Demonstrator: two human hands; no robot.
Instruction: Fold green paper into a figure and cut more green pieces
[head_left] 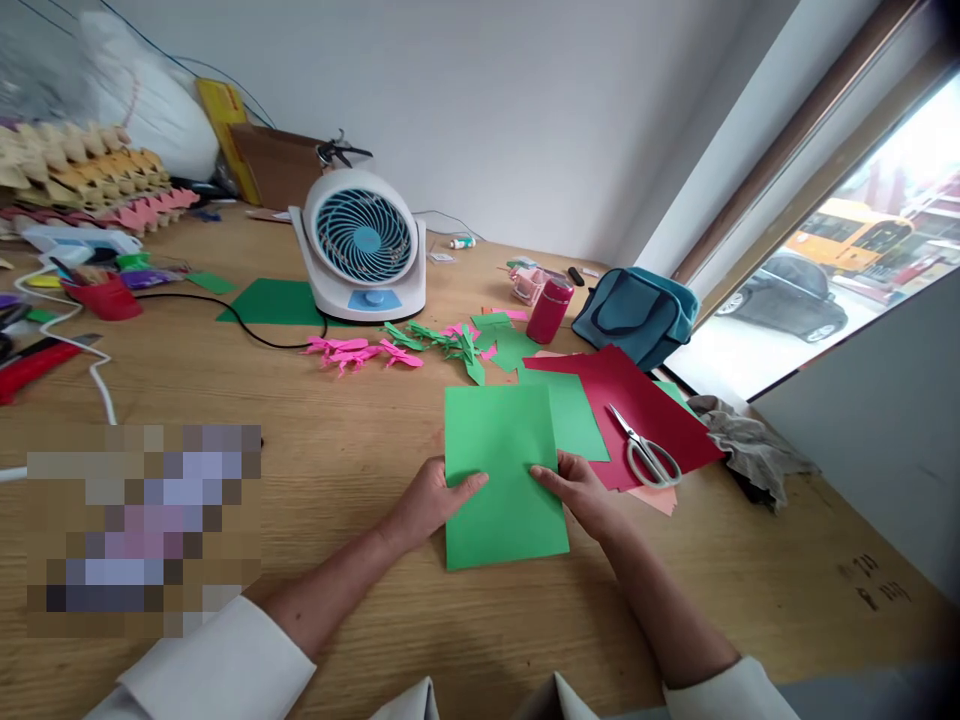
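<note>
Between my hands is a sheet of green paper (502, 430), held up over the table. My left hand (431, 500) grips its left edge, thumb on top and fingers behind. On the right edge my right hand (581, 490) has the same pinch, its fingers mostly hidden under the sheet. Beyond it lie another green sheet (581, 410) and a large red sheet (637, 400). White-handled scissors (649, 455) rest on the red paper, blades pointing away to the left. Pink paper cutouts (352, 352) and green paper cutouts (427, 337) lie past the sheet's far edge.
A white fan (367, 240) stands at the back. Right of it are a red can (551, 310) and a teal bag (641, 310). A grey cloth (750, 440) lies by the window. At left are a red container (109, 295) and a red-handled tool (41, 370); a blurred patch covers something nearer.
</note>
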